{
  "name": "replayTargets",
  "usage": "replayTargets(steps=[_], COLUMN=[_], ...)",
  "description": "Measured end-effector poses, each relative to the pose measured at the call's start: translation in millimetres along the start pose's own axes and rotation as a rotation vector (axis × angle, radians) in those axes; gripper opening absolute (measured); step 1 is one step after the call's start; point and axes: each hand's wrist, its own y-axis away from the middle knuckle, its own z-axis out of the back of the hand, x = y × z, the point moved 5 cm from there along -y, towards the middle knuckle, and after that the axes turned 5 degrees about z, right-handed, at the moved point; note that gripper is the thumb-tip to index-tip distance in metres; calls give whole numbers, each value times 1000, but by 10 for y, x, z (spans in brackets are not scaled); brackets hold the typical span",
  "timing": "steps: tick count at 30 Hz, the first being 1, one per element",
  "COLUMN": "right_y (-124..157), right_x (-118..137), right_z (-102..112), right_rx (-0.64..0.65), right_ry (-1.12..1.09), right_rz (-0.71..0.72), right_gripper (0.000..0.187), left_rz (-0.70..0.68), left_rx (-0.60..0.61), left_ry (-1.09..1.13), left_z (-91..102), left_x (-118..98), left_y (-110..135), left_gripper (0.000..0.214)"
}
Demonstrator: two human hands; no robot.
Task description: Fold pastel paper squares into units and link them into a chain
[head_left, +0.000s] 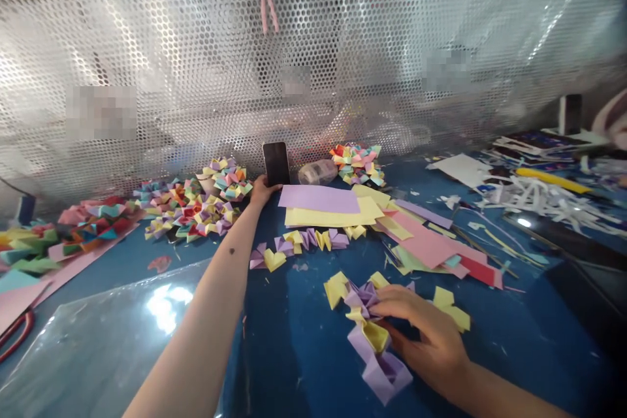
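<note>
My left hand (263, 192) reaches far forward and grips the lower left of a dark-screened phone (276, 162), which stands upright near the perforated metal panel. My right hand (431, 333), in front of me, is closed on a cluster of folded paper pieces (385, 371) in purple and yellow, fingertips at its right side. Part of the cluster is hidden behind the fingers. Just beyond my right hand lies a separate yellow folded piece (449, 308). A row of purple and yellow folded pieces (296, 243) lies farther back, below a purple paper sheet (321, 199) and a yellow sheet (337, 215).
Multicoloured folded-paper balls (196, 209) crowd the left back, another paper ball (360, 163) stands beside a clear bottle (318, 172). Pink paper sheets (421, 238) lie right of centre. White paper shreds (553, 199) and a dark device (578, 235) are at right; red-handled scissors (22, 333) at left.
</note>
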Motion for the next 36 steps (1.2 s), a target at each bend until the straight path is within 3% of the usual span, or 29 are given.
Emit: replayTargets(steps=[36], right_y=[-7], right_x=[-16], right_z=[24], right_rx=[25], right_ry=[14], right_rz=[5], right_gripper=[7], left_rz=[-13], left_rx=[-16], left_ry=[-2], left_z=[5], left_x=[-178], left_y=[149], left_gripper=[24])
